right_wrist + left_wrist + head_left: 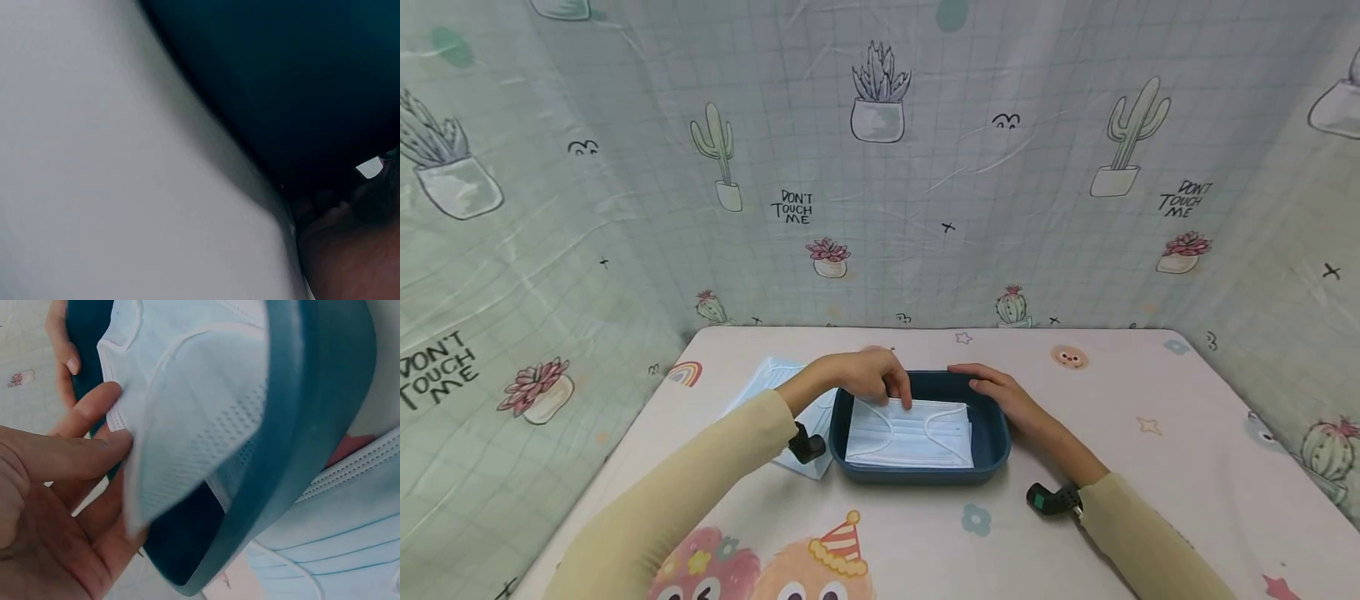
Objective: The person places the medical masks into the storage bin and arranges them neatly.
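A dark blue plastic container [917, 476] holds a stack of light blue face masks [910, 437] with white ear loops. My left hand [871, 375] reaches over its back left side. Thumb and finger pinch the edge of the top face mask [187, 419], whose near corner stands raised and blurred in the left wrist view. My right hand [1003, 398] grips the container at its back right corner, the fingers along the rim. The right wrist view shows mostly the dark container wall [281, 75], with the hand in shadow.
More face masks [767, 379] lie on the table left of the container, partly behind the left forearm. The table is covered with a pale printed cloth [1120, 392]. A patterned curtain [970, 192] stands behind and at both sides.
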The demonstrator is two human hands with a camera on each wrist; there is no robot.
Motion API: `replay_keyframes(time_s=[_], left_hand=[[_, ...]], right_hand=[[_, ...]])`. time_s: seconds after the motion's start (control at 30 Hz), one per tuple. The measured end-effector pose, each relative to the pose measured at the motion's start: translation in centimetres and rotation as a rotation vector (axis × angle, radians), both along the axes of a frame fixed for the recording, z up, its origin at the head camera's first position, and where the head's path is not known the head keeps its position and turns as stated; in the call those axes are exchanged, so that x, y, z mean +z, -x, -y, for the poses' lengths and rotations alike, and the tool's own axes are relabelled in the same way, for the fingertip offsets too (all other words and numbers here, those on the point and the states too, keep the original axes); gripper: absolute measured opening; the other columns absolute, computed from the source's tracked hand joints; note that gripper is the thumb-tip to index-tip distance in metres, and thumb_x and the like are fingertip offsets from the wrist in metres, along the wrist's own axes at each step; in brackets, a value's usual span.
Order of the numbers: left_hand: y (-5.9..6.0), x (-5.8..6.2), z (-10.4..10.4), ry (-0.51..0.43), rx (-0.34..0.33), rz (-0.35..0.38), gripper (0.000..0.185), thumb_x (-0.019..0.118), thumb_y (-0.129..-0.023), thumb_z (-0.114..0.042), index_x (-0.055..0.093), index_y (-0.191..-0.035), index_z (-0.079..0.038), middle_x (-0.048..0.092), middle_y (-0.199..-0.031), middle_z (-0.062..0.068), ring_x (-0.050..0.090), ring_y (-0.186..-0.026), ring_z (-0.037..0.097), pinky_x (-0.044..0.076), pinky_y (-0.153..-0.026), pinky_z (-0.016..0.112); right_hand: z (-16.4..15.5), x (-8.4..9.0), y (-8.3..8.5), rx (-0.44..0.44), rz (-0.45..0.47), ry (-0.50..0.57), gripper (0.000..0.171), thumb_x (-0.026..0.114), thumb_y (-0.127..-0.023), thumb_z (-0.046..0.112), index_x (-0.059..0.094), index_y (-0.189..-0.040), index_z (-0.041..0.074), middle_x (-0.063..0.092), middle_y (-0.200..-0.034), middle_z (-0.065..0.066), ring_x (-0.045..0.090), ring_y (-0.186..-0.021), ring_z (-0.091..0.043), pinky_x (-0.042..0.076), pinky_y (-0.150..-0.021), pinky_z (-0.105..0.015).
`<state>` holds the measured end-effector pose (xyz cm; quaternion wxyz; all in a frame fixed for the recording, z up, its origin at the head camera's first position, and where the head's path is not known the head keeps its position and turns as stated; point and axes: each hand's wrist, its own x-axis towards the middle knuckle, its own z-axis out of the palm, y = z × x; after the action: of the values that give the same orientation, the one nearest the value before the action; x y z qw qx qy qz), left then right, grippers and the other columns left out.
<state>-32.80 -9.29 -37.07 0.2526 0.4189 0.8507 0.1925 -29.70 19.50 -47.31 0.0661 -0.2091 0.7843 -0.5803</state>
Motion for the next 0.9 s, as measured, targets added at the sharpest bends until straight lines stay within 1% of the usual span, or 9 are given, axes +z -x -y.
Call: replay_keyframes(time_s=[0.07,0.13,0.27,0.33,0.43,0.6,0.7,0.77,0.9], left_hand=[[-0.1,-0.1,-0.1,0.034,-0.002,-0.039,0.040,0.059,-0.082,0.020,0.081,-0.101,-0.008,0.074,-0.099,0.003,0.057,-0.083,0.007,0.046,-0.072,0.016],[-0.1,-0.1,-0.2,0.073,0.007,-0.072,0.039,0.059,-0.085,0.018,0.081,-0.102,-0.009,0.075,-0.103,0.003,0.057,-0.086,0.008,0.050,-0.078,0.017],[-0.3,-0.3,-0.3,0.117,0.040,-0.078,0.034,0.062,-0.087,0.015,0.081,-0.104,-0.009,0.077,-0.109,0.005,0.059,-0.091,0.011,0.056,-0.088,0.025],[-0.4,-0.3,-0.2,0.122,0.049,-0.074,0.032,0.064,-0.088,0.013,0.081,-0.105,-0.008,0.077,-0.110,0.006,0.061,-0.092,0.011,0.057,-0.089,0.028],[-0.4,-0.3,0.0,0.115,0.039,-0.085,0.026,0.066,-0.090,0.008,0.080,-0.106,-0.007,0.078,-0.110,0.007,0.065,-0.095,0.011,0.059,-0.089,0.027],[-0.5,-0.3,0.4,0.069,0.027,-0.144,0.019,0.067,-0.095,0.001,0.079,-0.109,-0.006,0.078,-0.107,0.006,0.068,-0.094,0.011,0.059,-0.091,0.028],[-0.5,-0.1,0.6,0.029,0.044,-0.174,0.019,0.066,-0.098,-0.004,0.078,-0.112,-0.006,0.078,-0.106,0.004,0.066,-0.093,0.012,0.059,-0.087,0.028],[-0.7,0.2,0.9,-0.013,0.067,-0.165,0.020,0.065,-0.099,-0.005,0.078,-0.114,-0.006,0.077,-0.109,0.005,0.067,-0.095,0.012,0.061,-0.083,0.027],[-1.2,0.8,1.6,-0.150,0.140,-0.098,0.022,0.064,-0.101,-0.008,0.076,-0.119,-0.005,0.076,-0.116,0.011,0.072,-0.098,0.019,0.064,-0.079,0.030]], right_hand=[[0.0,0.0,0.0,0.000,-0.001,-0.002,0.043,0.043,-0.108,0.016,0.054,-0.149,0.007,0.048,-0.159,-0.017,0.036,-0.153,-0.041,0.020,-0.127,-0.064],[0.0,0.1,0.0,-0.001,0.004,0.002,0.043,0.043,-0.108,0.017,0.054,-0.149,0.007,0.047,-0.159,-0.017,0.035,-0.153,-0.041,0.019,-0.127,-0.064],[0.1,0.1,-0.1,0.003,0.006,0.006,0.043,0.043,-0.108,0.017,0.054,-0.149,0.007,0.047,-0.160,-0.017,0.034,-0.153,-0.041,0.019,-0.127,-0.064],[0.1,0.1,-0.1,0.004,0.005,0.006,0.043,0.043,-0.109,0.016,0.054,-0.149,0.007,0.047,-0.160,-0.017,0.034,-0.154,-0.041,0.018,-0.127,-0.064],[0.2,0.0,0.0,0.007,0.008,0.012,0.043,0.043,-0.109,0.016,0.054,-0.149,0.008,0.047,-0.160,-0.016,0.034,-0.154,-0.040,0.018,-0.128,-0.063],[0.0,-0.2,0.1,0.002,0.009,0.001,0.043,0.043,-0.109,0.018,0.054,-0.149,0.008,0.048,-0.159,-0.016,0.036,-0.152,-0.039,0.021,-0.127,-0.063],[-0.1,-0.2,0.0,0.002,0.021,0.004,0.043,0.043,-0.109,0.018,0.054,-0.149,0.009,0.047,-0.160,-0.016,0.035,-0.153,-0.040,0.020,-0.127,-0.064],[-0.1,-0.2,-0.1,0.005,0.020,0.004,0.043,0.043,-0.109,0.018,0.053,-0.150,0.008,0.046,-0.161,-0.016,0.034,-0.153,-0.041,0.020,-0.127,-0.065],[0.0,-0.2,-0.2,-0.003,0.030,0.010,0.043,0.043,-0.109,0.018,0.054,-0.149,0.010,0.047,-0.160,-0.015,0.034,-0.154,-0.040,0.019,-0.127,-0.065]])
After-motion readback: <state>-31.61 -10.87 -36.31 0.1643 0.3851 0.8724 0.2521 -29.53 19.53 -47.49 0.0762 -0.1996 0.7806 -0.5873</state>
